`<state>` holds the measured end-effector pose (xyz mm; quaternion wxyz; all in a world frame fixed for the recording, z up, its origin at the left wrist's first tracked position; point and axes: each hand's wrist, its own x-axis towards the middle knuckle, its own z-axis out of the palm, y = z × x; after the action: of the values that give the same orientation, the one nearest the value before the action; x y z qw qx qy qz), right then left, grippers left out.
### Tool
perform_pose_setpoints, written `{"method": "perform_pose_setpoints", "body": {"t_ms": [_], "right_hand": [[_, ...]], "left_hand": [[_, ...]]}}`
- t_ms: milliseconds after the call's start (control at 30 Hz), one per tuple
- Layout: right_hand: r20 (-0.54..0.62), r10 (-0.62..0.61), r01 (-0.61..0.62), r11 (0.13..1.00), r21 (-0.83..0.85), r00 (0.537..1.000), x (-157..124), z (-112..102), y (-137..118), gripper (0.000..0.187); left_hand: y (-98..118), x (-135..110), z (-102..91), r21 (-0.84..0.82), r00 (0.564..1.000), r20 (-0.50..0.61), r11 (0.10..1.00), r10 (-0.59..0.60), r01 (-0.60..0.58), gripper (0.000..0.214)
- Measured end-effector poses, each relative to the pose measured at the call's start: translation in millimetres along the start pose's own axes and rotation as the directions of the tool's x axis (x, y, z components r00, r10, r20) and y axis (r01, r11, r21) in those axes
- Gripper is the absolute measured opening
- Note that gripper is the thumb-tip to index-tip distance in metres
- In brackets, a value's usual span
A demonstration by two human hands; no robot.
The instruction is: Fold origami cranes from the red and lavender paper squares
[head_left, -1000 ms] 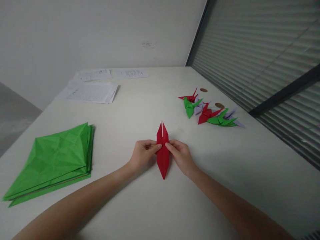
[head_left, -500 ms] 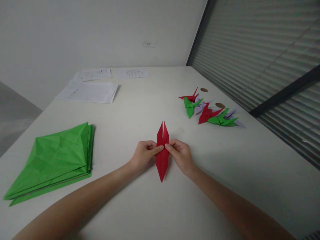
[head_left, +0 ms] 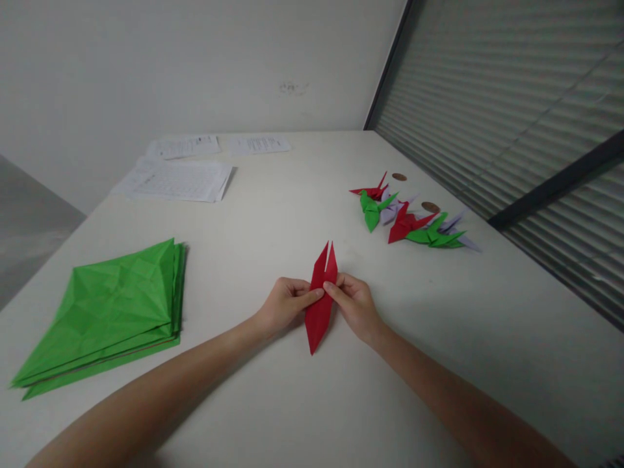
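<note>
Pinching opposite sides of a slim red folded-paper shape (head_left: 318, 320), the left hand (head_left: 288, 302) and right hand (head_left: 358, 305) flank it, 2 tips pointing away. White tabletop (head_left: 263, 227) stretches from a creased green paper stack (head_left: 117, 292), left, to red, green and lilac folded-paper birds (head_left: 404, 225) near the right edge.

Our spot looks like an office.
We see a broad white table (head_left: 273, 214) against a plain pale wall (head_left: 219, 65), printed sheets (head_left: 178, 182) lying toward its far end, and slatted blinds (head_left: 511, 97) along our right.
</note>
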<state>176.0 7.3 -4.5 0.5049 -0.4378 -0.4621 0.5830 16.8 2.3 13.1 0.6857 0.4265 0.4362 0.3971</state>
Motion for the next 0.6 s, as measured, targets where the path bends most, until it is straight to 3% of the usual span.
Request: {"method": "perform_pose_setpoints", "body": {"t_ms": [233, 433, 600], "right_hand": [[0.06, 0.078, -0.078, 0.997, 0.004, 0.995, -2.2, -1.1, -0.7, 0.032], [0.026, 0.087, -0.085, 0.993, -0.079, 0.996, -1.4, 0.0, -4.4, 0.031], [0.052, 0.192, -0.192, 0.981, -0.017, 0.98, -6.1, 5.4, -5.3, 0.037]], "left_hand": [[-2.3, -4.1, 0.5, 0.068, 0.99, 0.137, 0.998, -0.028, 0.019, 0.048], [-2.6, -6.4, 2.8, 0.128, 0.988, 0.145, 0.991, -0.05, 0.031, 0.043], [-4.9, -7.9, 5.9, 0.019, 0.971, 0.219, 0.995, -0.098, 0.096, 0.046]]}}
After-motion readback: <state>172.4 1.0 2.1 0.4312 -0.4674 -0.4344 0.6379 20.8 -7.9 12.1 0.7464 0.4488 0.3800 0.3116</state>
